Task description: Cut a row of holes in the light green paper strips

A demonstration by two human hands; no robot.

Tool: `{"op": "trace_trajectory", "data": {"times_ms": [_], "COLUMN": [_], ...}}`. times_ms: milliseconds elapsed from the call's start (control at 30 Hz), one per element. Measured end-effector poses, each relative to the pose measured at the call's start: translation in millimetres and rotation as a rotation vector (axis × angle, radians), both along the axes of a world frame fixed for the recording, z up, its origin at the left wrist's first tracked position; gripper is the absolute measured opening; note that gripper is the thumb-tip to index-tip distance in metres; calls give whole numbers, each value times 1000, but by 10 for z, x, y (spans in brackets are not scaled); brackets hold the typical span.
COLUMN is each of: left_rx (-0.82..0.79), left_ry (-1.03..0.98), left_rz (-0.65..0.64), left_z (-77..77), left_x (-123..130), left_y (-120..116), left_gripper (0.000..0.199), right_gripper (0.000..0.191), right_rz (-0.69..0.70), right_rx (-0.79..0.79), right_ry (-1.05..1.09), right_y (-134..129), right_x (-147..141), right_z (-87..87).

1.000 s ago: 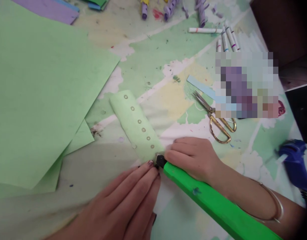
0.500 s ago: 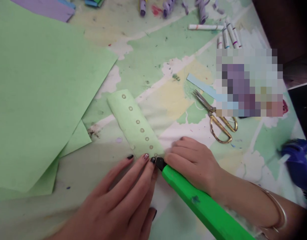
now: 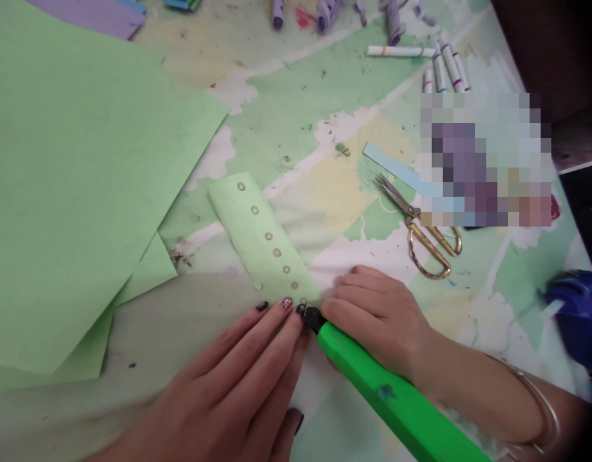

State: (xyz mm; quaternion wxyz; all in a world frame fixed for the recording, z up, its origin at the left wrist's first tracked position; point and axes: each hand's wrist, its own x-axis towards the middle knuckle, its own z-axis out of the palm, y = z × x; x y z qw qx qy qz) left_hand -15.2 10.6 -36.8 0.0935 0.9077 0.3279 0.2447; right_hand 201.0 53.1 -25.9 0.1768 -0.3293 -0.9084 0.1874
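Note:
My left hand (image 3: 233, 382) lies with its fingers stretched out, dark polish on the nails, its fingertips at the lower end of a pale green paper strip (image 3: 262, 224). Several small dark rings run in a line down the strip. My right hand (image 3: 380, 314) is closed round a long bright green tool (image 3: 373, 378) with a black tip. That tip meets the lower end of the strip, right beside my left fingertips. What kind of tool it is, I cannot make out. Part of my right hand's grip is hidden behind the green body.
Large green paper sheets (image 3: 79, 192) cover the left side. Scissors with gold handles (image 3: 411, 212) and a light blue strip (image 3: 392, 163) lie to the right. Markers (image 3: 452, 67) and curled purple paper (image 3: 395, 22) are behind. A blue object (image 3: 575, 314) stands at the right edge.
The whole view has shifted slightly, so things sit a little further right. My hands, the green tool and the strip keep nearly the same places relative to one another.

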Motion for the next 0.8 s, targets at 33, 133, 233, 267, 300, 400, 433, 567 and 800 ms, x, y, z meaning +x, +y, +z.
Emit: {"op": "trace_trajectory", "data": {"times_ms": [33,133,233,267,300,400,433,567,800], "left_rx": [0,3,24,32,41,46,47,-20,-94], "left_ry": [2,6,8,12,14,24,31,67,103], "left_rz": [-3,-9,-16,-27,-38,-71,-83,-120,-7], "left_z": [0,-4,-6,-5,-5,-2,0,17,53], "left_x": [0,2,-2,-7,-12,-22,-22,-15,-55], "left_y": [0,5,11,13,14,20,22,43,160], "left_gripper": [38,38,36,36,36,37,38,40,50], "right_gripper": [17,16,22,24,26,27,28,28,24], "right_rz": [2,2,-5,-8,-9,-6,-8,-38,-49], "right_rx": [1,11,29,35,43,61,64,102,71], "right_ry": [4,-4,-8,-16,-28,-70,-84,-120,-118], "right_y": [-3,-2,7,10,12,18,22,54,125], "right_x": [3,2,-12,-18,-23,-30,-30,-3,78], "right_z": [-7,-11,17,29,41,65,68,59,49]}}
